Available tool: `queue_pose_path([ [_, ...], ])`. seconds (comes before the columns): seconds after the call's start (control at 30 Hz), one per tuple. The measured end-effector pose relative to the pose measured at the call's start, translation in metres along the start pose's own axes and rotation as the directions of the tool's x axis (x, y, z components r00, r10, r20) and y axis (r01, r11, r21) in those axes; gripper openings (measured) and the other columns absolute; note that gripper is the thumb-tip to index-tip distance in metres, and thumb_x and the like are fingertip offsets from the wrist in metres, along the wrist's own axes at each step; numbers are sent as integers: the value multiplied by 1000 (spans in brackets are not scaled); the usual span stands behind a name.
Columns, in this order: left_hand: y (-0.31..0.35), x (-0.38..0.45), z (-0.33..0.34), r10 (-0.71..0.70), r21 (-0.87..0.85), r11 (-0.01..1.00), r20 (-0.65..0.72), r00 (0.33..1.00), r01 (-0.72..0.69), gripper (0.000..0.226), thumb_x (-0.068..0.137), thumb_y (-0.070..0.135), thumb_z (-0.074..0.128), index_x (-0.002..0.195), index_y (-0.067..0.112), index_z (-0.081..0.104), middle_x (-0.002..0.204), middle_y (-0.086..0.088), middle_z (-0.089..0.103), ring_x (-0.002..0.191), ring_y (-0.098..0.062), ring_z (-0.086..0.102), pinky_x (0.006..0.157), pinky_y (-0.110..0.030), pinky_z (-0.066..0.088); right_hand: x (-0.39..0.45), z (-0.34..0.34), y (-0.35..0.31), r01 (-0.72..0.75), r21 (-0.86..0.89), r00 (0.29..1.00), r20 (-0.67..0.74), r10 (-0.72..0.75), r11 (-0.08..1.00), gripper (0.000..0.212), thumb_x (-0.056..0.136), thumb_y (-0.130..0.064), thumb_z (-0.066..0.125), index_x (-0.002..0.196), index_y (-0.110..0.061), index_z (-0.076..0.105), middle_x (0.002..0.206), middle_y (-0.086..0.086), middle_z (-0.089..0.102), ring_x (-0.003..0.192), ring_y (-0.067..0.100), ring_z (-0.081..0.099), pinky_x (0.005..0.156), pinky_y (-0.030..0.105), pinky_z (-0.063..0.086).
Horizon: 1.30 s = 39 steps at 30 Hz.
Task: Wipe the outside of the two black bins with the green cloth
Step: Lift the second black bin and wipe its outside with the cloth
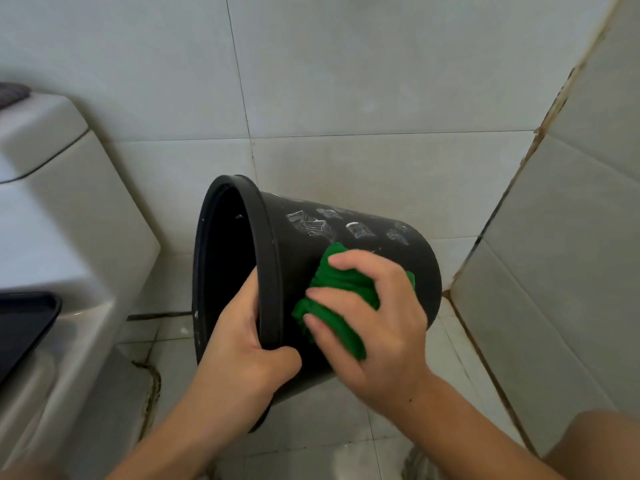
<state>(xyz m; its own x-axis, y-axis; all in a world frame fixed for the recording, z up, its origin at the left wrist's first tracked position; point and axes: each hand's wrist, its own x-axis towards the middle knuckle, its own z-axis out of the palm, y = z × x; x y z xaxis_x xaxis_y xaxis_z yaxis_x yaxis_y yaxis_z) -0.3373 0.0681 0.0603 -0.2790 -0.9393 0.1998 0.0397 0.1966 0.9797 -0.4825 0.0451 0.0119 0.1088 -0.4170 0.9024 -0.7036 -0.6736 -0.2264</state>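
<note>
Wiping well here means pressing the green cloth (334,299) flat and sweeping up toward the pale residue patches (346,225). The black bin (381,251), tilted on its side at centre frame, is gripped at its rim by the left hand (242,355); the right hand (377,327) clutches the bunched cloth against its wall.

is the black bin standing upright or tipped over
Tipped: the black bin lies on its side, mouth facing left, base right. The left hand grips its rim; the right hand presses the green cloth on its wall.
</note>
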Motion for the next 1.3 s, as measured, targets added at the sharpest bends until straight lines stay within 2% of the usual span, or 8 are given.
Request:
queue_pose_path([
  [0.1,3,-4,1,-14,10,1000,35,999,14,70,55,-24,44,108,18,61,57,17,61,47,6,52,45,-7,38,8,-2,26,-271,14,963,6,271,963,24,89,-30,63,92,-9,74,112,2,58,104,15,58,93,18,42],
  [0.23,6,-5,-5,-39,41,998,-58,998,42,78,50,-9,48,100,47,68,55,8,58,44,-3,47,43,-14,37,11,-9,54,-597,-44,802,-6,597,801,25,86,-36,61,95,-16,73,109,-13,52,98,6,55,81,8,36],
  [0.5,5,-4,7,-75,39,996,6,997,75,70,53,-18,51,98,32,71,55,6,61,44,-1,54,42,-11,40,7,-6,33,-304,-6,951,58,304,953,27,90,-31,59,94,-9,74,110,4,62,99,15,59,82,30,51],
  [0.7,11,-6,8,-60,85,995,-8,998,60,84,59,-30,53,99,42,71,51,8,58,41,-1,51,41,-10,38,-4,-16,50,-521,-103,849,42,527,848,51,79,-59,58,110,-20,69,121,-8,50,108,5,51,85,1,34],
  [0.87,12,-7,-1,2,90,996,-99,995,7,80,50,-18,49,90,48,72,52,8,59,38,-1,49,40,-7,36,-4,-26,54,-599,-154,788,65,613,786,73,71,-72,55,132,-31,52,145,-2,42,125,6,43,92,11,31],
  [0.97,12,-6,-9,50,113,993,-125,991,-36,78,48,-11,45,94,48,70,52,10,57,39,-1,48,41,-8,36,-6,-32,62,-651,-132,753,16,658,748,62,73,-61,56,125,-27,58,124,-7,55,107,1,51,80,-2,32],
  [1.17,15,-6,-14,123,102,989,-143,982,-109,85,48,-13,44,100,49,68,63,11,64,48,0,52,46,-8,38,8,-43,81,-766,40,642,54,765,641,38,74,-19,73,106,-36,62,100,-12,64,93,10,61,79,24,46],
  [1.3,8,-8,-22,127,103,988,-125,984,-114,84,45,-9,52,100,52,68,65,1,62,52,-11,49,47,-16,35,24,-57,97,-854,237,506,161,848,464,31,77,0,71,91,-27,67,82,-9,67,74,7,64,64,18,50],
])
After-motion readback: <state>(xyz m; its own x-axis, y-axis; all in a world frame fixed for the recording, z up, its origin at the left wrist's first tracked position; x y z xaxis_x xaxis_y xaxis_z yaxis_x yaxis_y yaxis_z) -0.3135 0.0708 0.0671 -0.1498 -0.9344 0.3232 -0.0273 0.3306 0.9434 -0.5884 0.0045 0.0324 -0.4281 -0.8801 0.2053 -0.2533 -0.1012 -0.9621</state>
